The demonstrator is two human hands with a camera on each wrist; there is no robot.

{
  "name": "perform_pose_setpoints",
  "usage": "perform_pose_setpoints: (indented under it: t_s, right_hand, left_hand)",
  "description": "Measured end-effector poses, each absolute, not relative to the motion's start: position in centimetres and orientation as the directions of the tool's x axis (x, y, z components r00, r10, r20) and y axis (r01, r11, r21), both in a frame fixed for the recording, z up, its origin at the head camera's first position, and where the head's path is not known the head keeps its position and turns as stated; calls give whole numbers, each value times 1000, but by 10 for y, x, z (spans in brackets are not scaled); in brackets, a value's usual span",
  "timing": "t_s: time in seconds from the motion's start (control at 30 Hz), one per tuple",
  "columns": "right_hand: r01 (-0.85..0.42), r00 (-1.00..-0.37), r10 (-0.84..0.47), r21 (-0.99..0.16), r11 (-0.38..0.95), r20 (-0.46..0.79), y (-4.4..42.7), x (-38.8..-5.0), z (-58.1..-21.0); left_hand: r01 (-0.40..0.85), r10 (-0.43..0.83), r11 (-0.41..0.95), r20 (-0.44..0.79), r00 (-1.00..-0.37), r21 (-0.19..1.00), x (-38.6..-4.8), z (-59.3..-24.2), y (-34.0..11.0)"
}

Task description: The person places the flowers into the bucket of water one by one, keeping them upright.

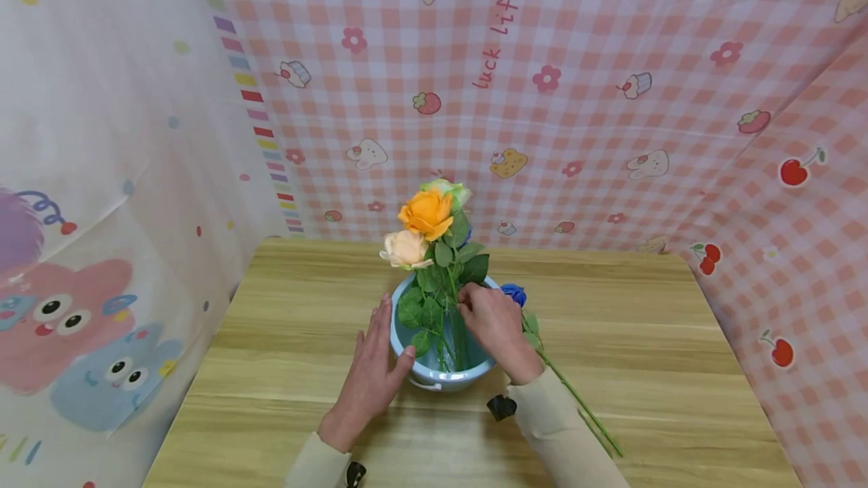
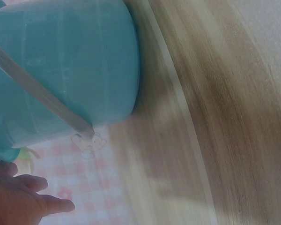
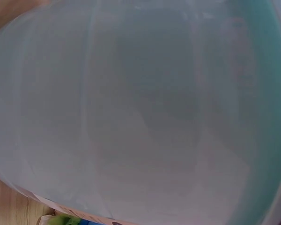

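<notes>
A light blue bucket (image 1: 444, 377) holds several roses with leafy stems. An orange rose (image 1: 427, 214), a peach rose (image 1: 405, 248) and a pale green-white rose (image 1: 456, 190) rise above its far rim, with a bit of blue petal behind the leaves. My left hand (image 1: 371, 367) lies along the bucket's left side, fingers extended, thumb near the rim. Over the right rim reaches my right hand (image 1: 493, 322), its curled fingers pinching a rose stem among the leaves; the fingertips are partly hidden. In the right wrist view the bucket's wall (image 3: 140, 112) fills most of the picture.
On the wooden table (image 1: 285, 398), right of the bucket, lies a blue rose (image 1: 514, 294) with its long stem (image 1: 583, 403) pointing toward the front, partly under the right forearm. A pale handle (image 2: 42, 96) hangs against the bucket. Checked cloth (image 1: 597, 119) hangs behind the table.
</notes>
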State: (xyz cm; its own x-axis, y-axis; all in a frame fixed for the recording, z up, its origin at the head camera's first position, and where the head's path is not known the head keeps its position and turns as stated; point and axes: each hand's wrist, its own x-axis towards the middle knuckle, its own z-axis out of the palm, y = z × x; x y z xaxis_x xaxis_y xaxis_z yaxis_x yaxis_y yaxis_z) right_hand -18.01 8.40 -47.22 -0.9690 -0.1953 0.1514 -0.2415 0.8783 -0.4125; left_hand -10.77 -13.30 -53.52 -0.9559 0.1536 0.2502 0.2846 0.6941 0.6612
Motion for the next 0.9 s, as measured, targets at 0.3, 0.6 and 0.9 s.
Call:
perform_pose_setpoints:
  t_s: [0.3,0.6,0.9]
  right_hand:
    - [-253,-965,-202,-396,883,166,84,-180,-472]
    - [-274,-961,-225,-474,837,159,88,-173,-466]
    - [-342,-938,-226,-584,736,265,99,-162,-467]
  left_hand:
    - [285,155,690,249,-956,665,-108,-535,-133]
    - [272,153,691,232,-961,670,-107,-534,-133]
    - [278,153,692,241,-958,666,-107,-536,-132]
